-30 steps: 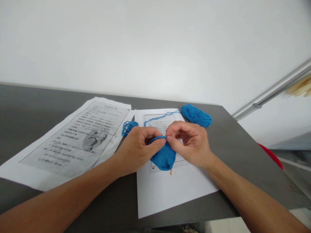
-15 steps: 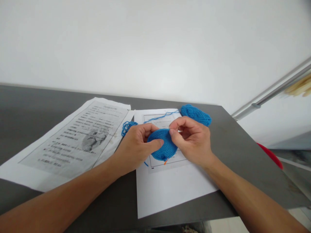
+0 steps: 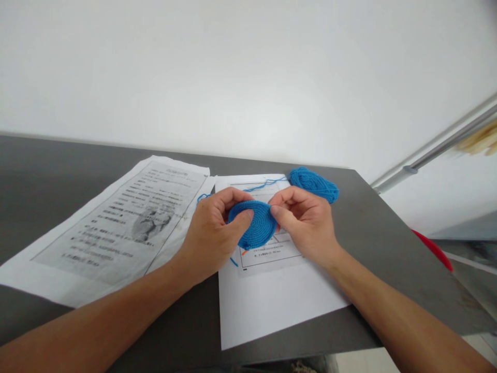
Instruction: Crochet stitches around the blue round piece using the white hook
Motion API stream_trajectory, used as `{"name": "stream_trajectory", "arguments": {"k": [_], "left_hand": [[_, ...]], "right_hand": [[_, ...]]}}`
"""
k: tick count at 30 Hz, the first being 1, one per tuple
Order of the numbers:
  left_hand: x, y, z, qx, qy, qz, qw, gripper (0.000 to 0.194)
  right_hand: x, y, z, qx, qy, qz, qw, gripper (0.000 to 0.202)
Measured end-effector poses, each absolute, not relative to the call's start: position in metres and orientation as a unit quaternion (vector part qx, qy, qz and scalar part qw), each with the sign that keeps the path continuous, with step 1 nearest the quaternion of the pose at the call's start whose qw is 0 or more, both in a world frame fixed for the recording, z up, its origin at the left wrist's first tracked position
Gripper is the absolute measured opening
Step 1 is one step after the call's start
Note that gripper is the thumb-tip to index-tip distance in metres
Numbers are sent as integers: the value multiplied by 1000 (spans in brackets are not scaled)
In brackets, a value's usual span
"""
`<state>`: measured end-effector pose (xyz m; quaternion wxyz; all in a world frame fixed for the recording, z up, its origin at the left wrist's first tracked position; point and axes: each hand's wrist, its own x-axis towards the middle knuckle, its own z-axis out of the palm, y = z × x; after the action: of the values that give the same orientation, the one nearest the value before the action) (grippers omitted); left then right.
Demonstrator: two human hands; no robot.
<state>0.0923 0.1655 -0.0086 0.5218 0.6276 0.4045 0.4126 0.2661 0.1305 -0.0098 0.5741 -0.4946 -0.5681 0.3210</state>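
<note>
The round blue crocheted piece is held up over the right-hand printed sheet, near its upper half, with its face tilted toward the wearer. The left hand pinches the piece at its left side, thumb laid across the front face and fingers behind the edge. The right hand has thumb and forefinger pressed together at the upper right edge; whether a stitch or a strand lies between those tips cannot be told. A short orange tag shows at the lower edge, and a blue yarn end hangs just beside the left hand. The yarn ball rests on the worktop beyond the right hand, with a loose strand running leftward from it across the top of the sheet. Part of a loose blue coil shows behind the left hand, near the left printed sheet. Risks, as judged: a pull on the strand could tighten the coil into a knot or drag the ball; a live loop at the edge, if there is one, could slip and ravel should the right pinch slacken; the orange tag, if it marks a place, could snag and drop out, losing the count.
</note>
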Motion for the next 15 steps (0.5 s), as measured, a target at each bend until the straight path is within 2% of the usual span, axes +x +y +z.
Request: {"name": "stream_trajectory", "arguments": {"k": [7, 15], "left_hand": [[91, 166, -7, 583, 383, 389, 602, 17], [89, 166, -9, 570, 378, 386, 619, 17]], "right_hand": [[267, 131, -7, -489, -559, 357, 566, 7], [267, 130, -10, -467, -554, 379, 576, 6]]}}
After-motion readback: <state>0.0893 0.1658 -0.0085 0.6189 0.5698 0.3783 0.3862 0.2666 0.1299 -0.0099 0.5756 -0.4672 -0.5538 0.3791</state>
